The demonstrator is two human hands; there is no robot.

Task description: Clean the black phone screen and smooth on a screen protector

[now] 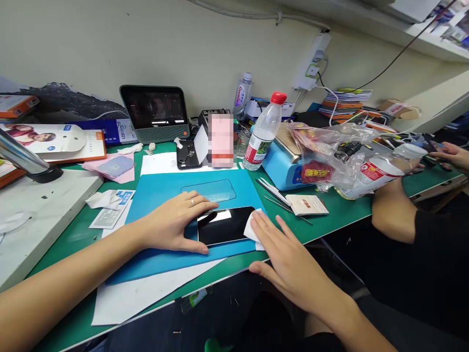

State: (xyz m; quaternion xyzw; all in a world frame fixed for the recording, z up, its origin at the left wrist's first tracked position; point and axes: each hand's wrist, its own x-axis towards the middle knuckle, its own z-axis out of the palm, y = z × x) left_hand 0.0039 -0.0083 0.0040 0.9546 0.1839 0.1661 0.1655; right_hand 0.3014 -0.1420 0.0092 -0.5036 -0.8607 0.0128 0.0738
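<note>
A smartphone (pixel 223 231) with a dark, glossy screen lies face up on a blue mat (pixel 164 266). My left hand (pixel 185 220), with a ring on one finger, steadies the phone's left end, thumb on the near edge and fingers on the far edge. Under the fingers of my right hand (pixel 282 249) is a folded white wipe (pixel 251 230), pressed against the phone's right end; the thumb stays apart from it. Just behind the phone, a clear screen protector (pixel 216 189) with a black outline rests on the mat.
Behind stand a smart display (pixel 157 112) and a red-capped bottle (pixel 264 132). Tweezers (pixel 282 203) and a small booklet (pixel 307 205) lie right of the mat, near a blue device (pixel 282 166) and plastic bags. A co-worker's arm (pixel 394 208) rests at far right.
</note>
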